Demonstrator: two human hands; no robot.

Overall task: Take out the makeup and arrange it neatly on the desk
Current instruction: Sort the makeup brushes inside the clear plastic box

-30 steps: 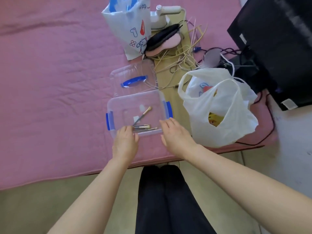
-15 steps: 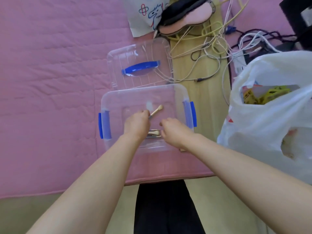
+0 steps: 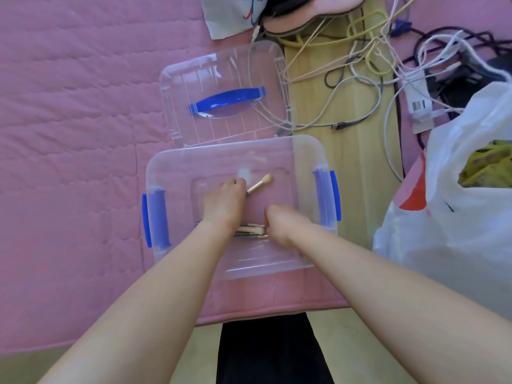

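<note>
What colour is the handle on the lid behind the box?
Blue. The handle sits on the clear lid, seen in the head view.

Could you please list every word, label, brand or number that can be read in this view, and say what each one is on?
No text can be read here.
Paper bag: blue and red printed marks, cropped at the frame edge, not readable as words.
Power strip: a barcode-like label, too small to read.
White plastic bag: red and dark print, too creased to read.
</note>
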